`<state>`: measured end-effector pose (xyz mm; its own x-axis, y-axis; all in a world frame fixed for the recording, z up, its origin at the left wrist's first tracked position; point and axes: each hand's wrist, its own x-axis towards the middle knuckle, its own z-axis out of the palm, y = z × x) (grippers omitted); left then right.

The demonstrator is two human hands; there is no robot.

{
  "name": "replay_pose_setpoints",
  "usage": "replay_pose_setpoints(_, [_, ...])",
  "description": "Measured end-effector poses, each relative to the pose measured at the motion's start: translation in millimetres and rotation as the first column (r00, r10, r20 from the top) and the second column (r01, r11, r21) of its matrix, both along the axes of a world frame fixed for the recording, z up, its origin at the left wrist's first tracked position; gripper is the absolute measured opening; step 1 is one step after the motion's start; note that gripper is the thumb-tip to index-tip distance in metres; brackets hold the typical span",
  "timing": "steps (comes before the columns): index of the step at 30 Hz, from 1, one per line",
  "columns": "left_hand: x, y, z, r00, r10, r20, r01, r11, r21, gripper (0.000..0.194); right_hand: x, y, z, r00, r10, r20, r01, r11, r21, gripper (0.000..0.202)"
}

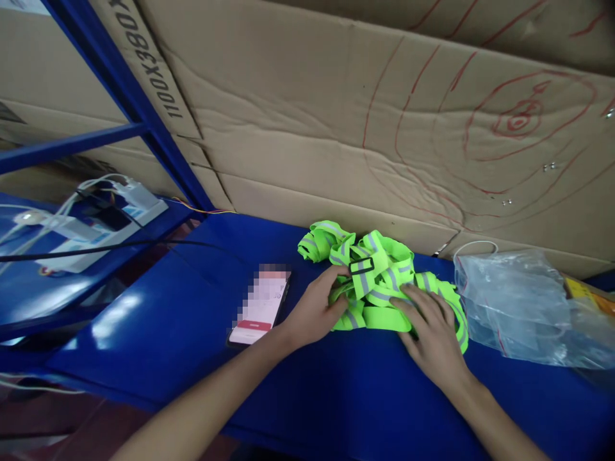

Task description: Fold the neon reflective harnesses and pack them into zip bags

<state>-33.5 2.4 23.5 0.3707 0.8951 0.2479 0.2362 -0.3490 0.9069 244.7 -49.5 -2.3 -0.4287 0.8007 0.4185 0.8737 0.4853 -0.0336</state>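
A tangled heap of neon green straps with grey reflective stripes lies on the blue surface against the cardboard. A black buckle sits on one strap near the heap's upper left. My left hand is closed on the heap's left side, thumb and fingers curled round part of a strap. On the right side, my right hand lies over the straps with its fingers spread and touching them; no strap is visibly gripped by it.
A phone with its screen lit lies left of my left hand. Clear plastic bags are on the right. Power strips with cables stand at the far left, beyond a blue frame post. Cardboard rises behind.
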Motion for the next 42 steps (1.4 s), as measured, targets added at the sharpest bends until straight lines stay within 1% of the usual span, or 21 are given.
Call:
replay_pose_setpoints(2, [1.8,-1.8,0.1,0.983,-0.050,0.178,0.073,0.990,-0.120,0.027,4.6,0.6,2.4,1.000,0.001,-0.028,-0.001,1.000,-0.003,0.052])
replay_pose_setpoints(4, [4.2,-4.4,2.3,0.941,-0.060,0.333,0.128,0.974,-0.186,0.024,7.0,0.9,4.1,0.998,0.006,-0.069,-0.006,1.000,-0.001,0.051])
replay_pose_setpoints(6, [6.7,-6.9,6.8,0.889,-0.041,0.455,0.167,0.957,-0.239,0.024,8.4,0.8,4.5,0.991,0.021,-0.130,-0.021,1.000,0.000,0.050])
replay_pose_setpoints(8, [8.6,-8.1,12.5,0.825,0.016,0.564,0.216,0.914,-0.343,0.025,9.8,0.2,4.2,0.979,0.027,-0.200,-0.029,1.000,-0.008,0.052])
replay_pose_setpoints(10, [9.3,-7.4,17.7,0.769,0.129,0.627,0.257,0.835,-0.487,0.028,11.2,-0.4,4.1,0.971,0.007,-0.240,-0.013,1.000,-0.024,0.058])
replay_pose_setpoints(12, [8.2,-5.0,20.9,0.735,0.245,0.632,0.262,0.757,-0.599,0.035,12.0,-0.6,4.9,0.977,-0.018,-0.211,0.007,0.999,-0.054,0.067])
replay_pose_setpoints(13, [7.3,-3.8,21.6,0.725,0.287,0.626,0.256,0.732,-0.631,0.038,12.0,-0.6,5.5,0.985,-0.028,-0.172,0.016,0.997,-0.073,0.071])
replay_pose_setpoints(15, [5.2,-2.2,21.5,0.711,0.328,0.622,0.248,0.711,-0.658,0.041,11.8,-0.6,7.4,0.995,-0.041,-0.090,0.031,0.994,-0.108,0.076])
replay_pose_setpoints(17, [4.2,-2.7,20.1,0.711,0.315,0.628,0.264,0.709,-0.654,0.041,11.8,-1.9,9.7,0.999,-0.027,-0.035,0.022,0.991,-0.135,0.075])
replay_pose_setpoints(20, [5.8,-7.1,16.0,0.741,0.216,0.636,0.340,0.696,-0.633,0.039,12.3,-8.2,13.0,0.996,0.084,0.025,-0.077,0.977,-0.197,0.059])
replay_pose_setpoints(22, [8.4,-11.0,12.2,0.774,0.116,0.622,0.383,0.696,-0.607,0.031,12.3,-14.1,14.0,0.988,0.152,0.041,-0.137,0.958,-0.251,0.069])
replay_pose_setpoints(23, [9.7,-12.9,10.4,0.800,0.050,0.598,0.386,0.721,-0.576,0.025,11.8,-16.9,13.9,0.986,0.167,0.026,-0.154,0.951,-0.267,0.076])
replay_pose_setpoints(24, [10.9,-15.0,9.0,0.829,-0.040,0.558,0.383,0.767,-0.515,0.020,10.8,-19.3,13.2,0.985,0.171,-0.003,-0.166,0.949,-0.267,0.079])
replay_pose_setpoints(26, [12.6,-19.4,7.8,0.878,-0.263,0.400,0.397,0.866,-0.303,0.016,7.7,-22.7,10.8,0.983,0.147,-0.105,-0.168,0.961,-0.221,0.070])
replay_pose_setpoints(27, [13.1,-21.9,8.1,0.886,-0.359,0.293,0.421,0.888,-0.184,0.022,5.7,-23.7,9.5,0.977,0.125,-0.171,-0.156,0.971,-0.182,0.064])
replay_pose_setpoints(29, [13.3,-26.7,9.8,0.879,-0.464,0.111,0.468,0.884,-0.015,0.033,1.6,-25.5,8.1,0.945,0.087,-0.316,-0.130,0.984,-0.118,0.056])
replay_pose_setpoints(32, [12.1,-31.3,12.6,0.894,-0.447,-0.014,0.447,0.893,0.048,0.047,-3.1,-28.1,12.8,0.882,0.073,-0.466,-0.128,0.988,-0.087,0.050])
replay_pose_setpoints(35, [9.4,-32.0,13.6,0.904,-0.423,-0.059,0.426,0.904,0.048,0.079,-4.9,-29.2,24.9,0.788,0.068,-0.612,-0.161,0.982,-0.098,0.034])
replay_pose_setpoints(37, [7.7,-31.6,13.6,0.893,-0.440,-0.097,0.443,0.897,0.006,0.100,-3.5,-28.3,33.6,0.689,0.018,-0.724,-0.156,0.980,-0.124,0.018])
replay_pose_setpoints(39, [6.7,-30.8,13.2,0.872,-0.465,-0.151,0.464,0.885,-0.040,0.115,0.7,-26.6,40.5,0.591,-0.032,-0.806,-0.154,0.976,-0.151,0.011])
replay_pose_setpoints(42, [5.8,-28.7,12.0,0.856,-0.477,-0.202,0.480,0.877,-0.036,0.119,10.7,-23.7,47.2,0.421,-0.063,-0.905,-0.208,0.964,-0.164,0.013])
